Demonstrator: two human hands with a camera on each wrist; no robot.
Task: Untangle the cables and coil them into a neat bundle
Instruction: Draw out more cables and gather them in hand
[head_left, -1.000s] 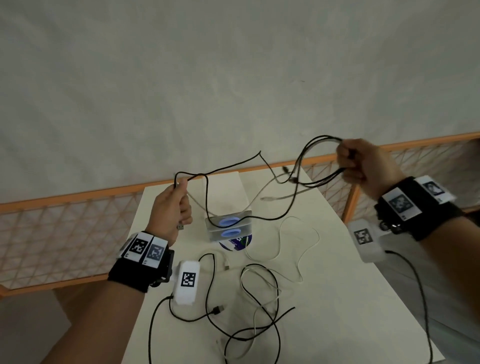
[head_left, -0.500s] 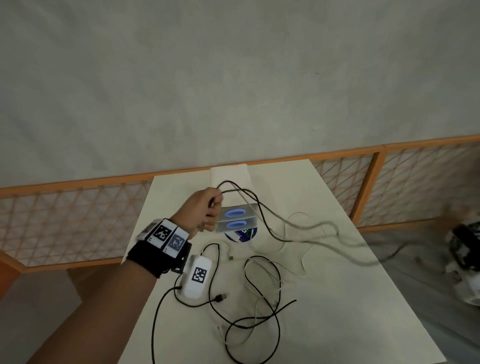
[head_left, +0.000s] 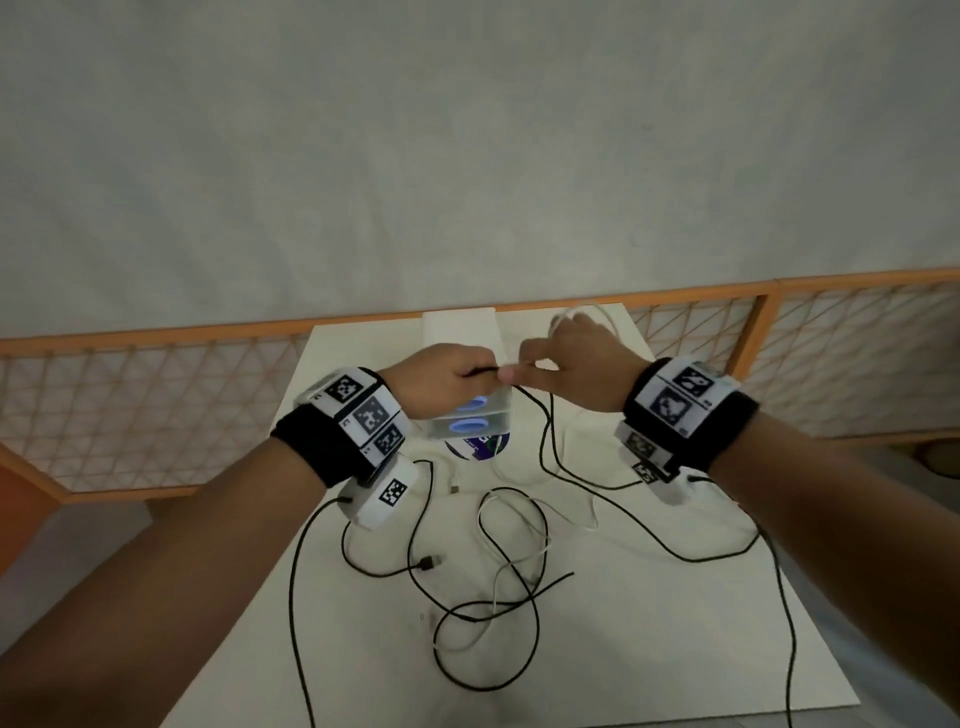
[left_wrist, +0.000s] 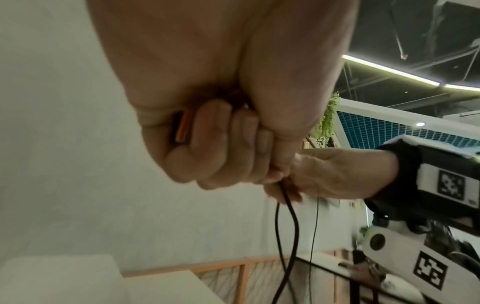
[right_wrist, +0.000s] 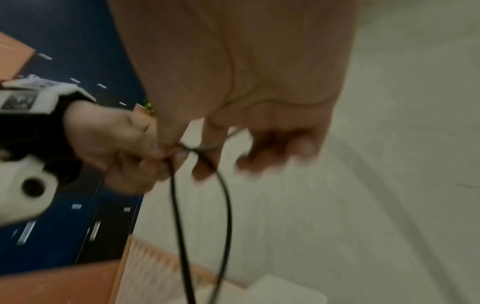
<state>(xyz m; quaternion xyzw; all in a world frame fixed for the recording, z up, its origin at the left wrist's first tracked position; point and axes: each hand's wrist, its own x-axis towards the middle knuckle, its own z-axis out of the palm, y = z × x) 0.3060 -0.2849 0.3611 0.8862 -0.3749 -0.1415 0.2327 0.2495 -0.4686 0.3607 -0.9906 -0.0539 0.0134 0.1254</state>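
While both hands meet above the far end of the table (head_left: 649, 649), the scene reads near to far as follows.

Near tangle: loose black and white cables (head_left: 511, 587) lie looped on the tabletop, in the same place as half a second ago.

Black cable (head_left: 545, 431): hangs in two strands from the hands, then trails down and right across the table.

Left hand (head_left: 441, 382): fist closed round the black cable, an orange-tipped plug (left_wrist: 183, 128) clamped under the fingers (left_wrist: 215, 144); it has risen a little since the earlier frame.

Right hand (head_left: 571, 364): half a second ago off at the right edge, blurred; now back at centre, thumb and forefinger pinching the black cable just beside the left fist, other fingers (right_wrist: 278, 156) loosely curled.

Clear box (head_left: 467, 423): two blue rings, under the hands, unmoved.

Far edge: orange-framed mesh rail (head_left: 156, 410), then grey wall (head_left: 467, 156).
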